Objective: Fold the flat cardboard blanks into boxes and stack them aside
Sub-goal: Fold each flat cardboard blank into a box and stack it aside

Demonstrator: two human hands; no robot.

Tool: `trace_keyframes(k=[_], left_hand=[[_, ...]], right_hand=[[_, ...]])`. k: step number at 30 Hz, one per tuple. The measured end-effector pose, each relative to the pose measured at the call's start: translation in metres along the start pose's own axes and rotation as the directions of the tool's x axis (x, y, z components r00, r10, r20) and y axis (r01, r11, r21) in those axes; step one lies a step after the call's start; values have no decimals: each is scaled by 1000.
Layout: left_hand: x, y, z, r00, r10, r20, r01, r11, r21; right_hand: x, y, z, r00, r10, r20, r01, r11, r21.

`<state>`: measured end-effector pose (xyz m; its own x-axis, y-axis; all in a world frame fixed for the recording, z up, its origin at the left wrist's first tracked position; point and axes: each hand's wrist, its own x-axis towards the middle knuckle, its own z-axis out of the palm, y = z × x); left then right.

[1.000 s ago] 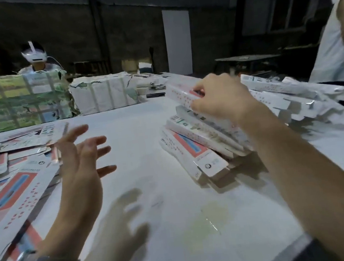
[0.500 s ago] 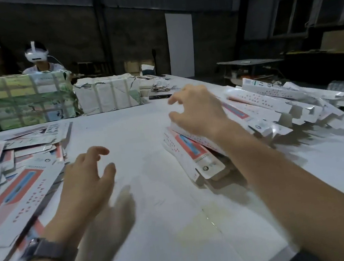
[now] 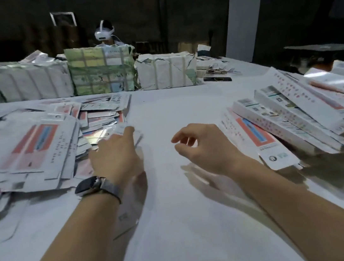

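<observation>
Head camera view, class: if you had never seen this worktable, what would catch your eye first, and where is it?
Two bare forearms reach in from below: the left hand, with a wristwatch, touches the edge of a sprawling heap of flat blanks on the left. The right hand hovers loosely curled and empty beside the slanting pile of folded boxes on the right. Wrapped bundles line the far edge of the white table.

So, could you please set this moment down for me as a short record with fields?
left hand: reaching onto the edge of the flat blanks, fingers straight; whether it grips one cannot be told
right hand: above the table, fingers loosely curled, holding nothing
folded boxes: piled at the right, leaning on one another
wrapped bundles: in a row along the far edge
another person: behind the bundles, wearing a headset
wristwatch: on the left wrist
</observation>
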<state>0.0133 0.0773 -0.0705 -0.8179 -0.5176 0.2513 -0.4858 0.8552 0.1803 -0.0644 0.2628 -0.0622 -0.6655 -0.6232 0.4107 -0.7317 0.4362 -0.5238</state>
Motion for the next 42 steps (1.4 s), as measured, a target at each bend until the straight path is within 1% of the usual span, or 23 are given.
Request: trace_keyframes(k=[3, 7, 9, 11, 12, 13, 14, 15, 16, 18, 20, 21, 22, 23, 24, 25, 26, 28, 31, 33, 36, 40, 42], left_hand=[[0, -1, -1, 1000, -10, -21, 10, 1000, 7], [-3, 3, -1, 995, 81, -63, -79, 996, 37], [-6, 7, -10, 983, 86, -161, -87, 996, 0], [-8, 14, -18, 928, 127, -350, -165, 983, -81], [-10, 21, -22, 885, 167, -434, -255, 954, -154], [-13, 28, -25, 844, 211, -493, -365, 899, -241], [-16, 35, -27, 814, 244, -527, -464, 818, -339], [-18, 43, -26, 809, 252, -532, -520, 729, -446], [-22, 49, -25, 827, 243, -507, -529, 641, -556], [-25, 55, -24, 866, 220, -450, -496, 497, -712], [-26, 55, -24, 882, 182, -435, -471, 407, -783], [-24, 52, -24, 901, 168, -399, -433, 337, -836], [-23, 50, -24, 930, 174, -322, -357, 233, -904], [-23, 50, -24, 953, 209, -219, -244, 102, -964], [-24, 51, -24, 957, 262, -127, -125, -22, -992], [-25, 54, -23, 948, 310, -73, -39, -114, -993], [-27, 57, -21, 939, 340, -51, 5, -161, -987], [-29, 62, -17, 937, 349, -26, 45, -195, -980], [-30, 62, -11, 936, 351, 13, 85, -191, -978], [-33, 62, -7, 905, 425, 19, 129, -231, -964], [-36, 65, -4, 859, 510, 36, 216, -298, -930], [-36, 64, -4, 864, 485, 137, 271, -217, -938], [-37, 64, -3, 862, 481, 160, 290, -210, -934]], right_hand=[[0, 4, -4, 999, 1, -43, 0, 1000, 22], [-1, 5, -5, 998, 10, -63, -8, 999, 34], [-1, 6, -5, 996, 18, -93, -14, 999, 44], [1, 7, -8, 988, 26, -155, -12, 996, 90], [3, 8, -11, 980, 37, -197, -11, 991, 131], [5, 8, -13, 970, 51, -236, -8, 984, 180], [6, 8, -16, 962, 67, -263, -6, 974, 225], [8, 9, -19, 957, 79, -279, -3, 965, 263], [8, 8, -21, 954, 78, -288, 9, 957, 291], [6, 7, -23, 952, 31, -305, 67, 950, 304], [4, 5, -23, 946, -13, -323, 111, 952, 286], [4, 4, -24, 940, -25, -339, 127, 951, 282], [4, 4, -25, 934, -31, -355, 139, 949, 282], [4, 4, -27, 931, -31, -364, 142, 949, 282], [4, 3, -29, 930, -23, -367, 133, 952, 277], [3, 3, -30, 929, -13, -370, 118, 958, 261], [2, 3, -30, 926, -10, -378, 105, 967, 232], [1, 4, -29, 922, -23, -386, 84, 986, 142], [2, 3, -25, 941, -41, -335, 60, 997, 47], [0, 3, -24, 963, -66, -261, 89, 993, 78], [-2, 3, -22, 984, -48, -174, 83, 977, 198], [1, 9, -19, 968, 45, -245, 2, 982, 189], [2, 11, -19, 970, 48, -237, -4, 983, 184]])
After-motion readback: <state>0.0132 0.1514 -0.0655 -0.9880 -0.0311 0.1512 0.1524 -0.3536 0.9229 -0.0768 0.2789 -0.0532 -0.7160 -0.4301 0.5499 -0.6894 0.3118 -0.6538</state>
